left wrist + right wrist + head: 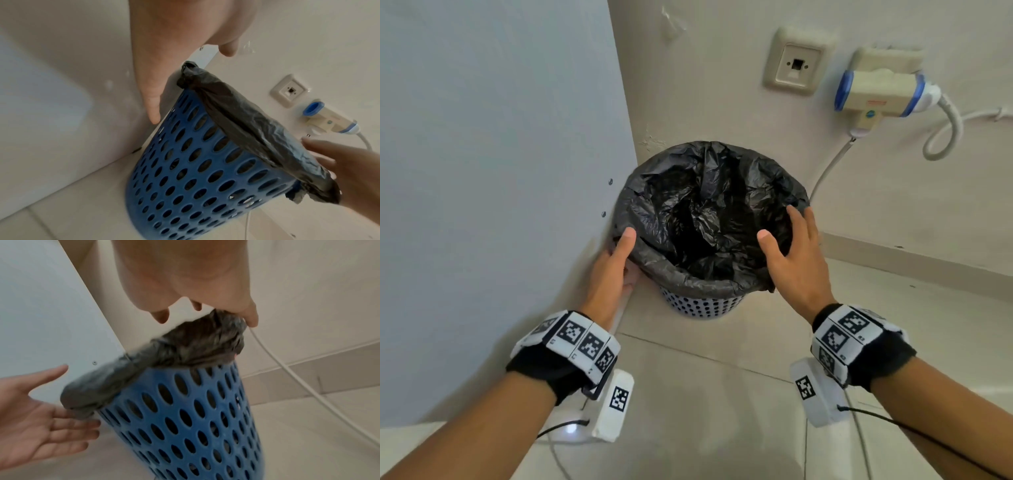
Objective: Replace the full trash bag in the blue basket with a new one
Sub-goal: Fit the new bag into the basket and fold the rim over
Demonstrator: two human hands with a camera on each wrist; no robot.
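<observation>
At the middle of the head view, in the corner between a grey panel [493, 171] and the beige wall [722, 85], stands the blue basket [702, 305], and the black trash bag [705, 205] lines it, with its edge folded over the rim all around. The left hand [609, 270] is at the left side of the rim; its thumb lies on the folded plastic and the fingers reach down beside the basket wall, straight and not curled, so it holds nothing. The right hand [796, 253] is spread wide at the right side of the rim, with the fingers near or on the folded edge; whether they really touch I cannot tell. From the left wrist view the basket [195, 170] shows many oval holes, and the bag edge [257, 129] sits as a rolled band on the rim. The bag looks thin, soft and a little slippery, so it probably crumples easily and may tear on something sharp. I judge the best place to take hold is this rolled band at two opposite sides, peeling it up off the rim and gathering the mouth together. How heavy the content is cannot be seen; the basket itself looks light and could lift together with the bag. A white cable [828, 164] hangs close behind the basket.
</observation>
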